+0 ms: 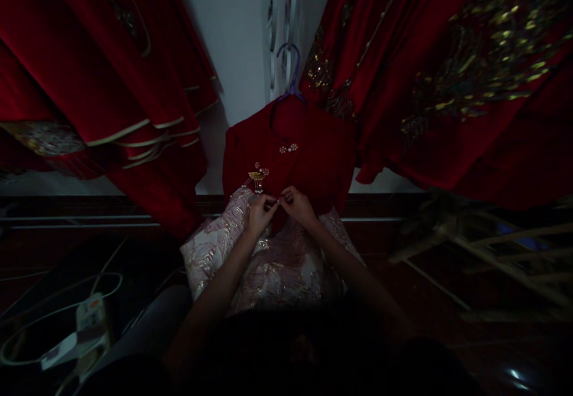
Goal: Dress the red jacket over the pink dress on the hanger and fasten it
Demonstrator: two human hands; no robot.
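A red top hangs in front of me on a purple hanger. Pale beaded flower closures sit at its neck, and a gold fan-shaped ornament with dangling beads is on its left side. My left hand and my right hand meet at the front of the top, their fingertips pinched close together. Whatever small piece they grip is too dark and small to make out. Shiny pink and silver brocade fabric lies beneath my forearms.
Red garments with pale trim hang on the left, and a red garment with gold sequins hangs on the right. A power strip with white cables lies at lower left. At right stands a wooden frame.
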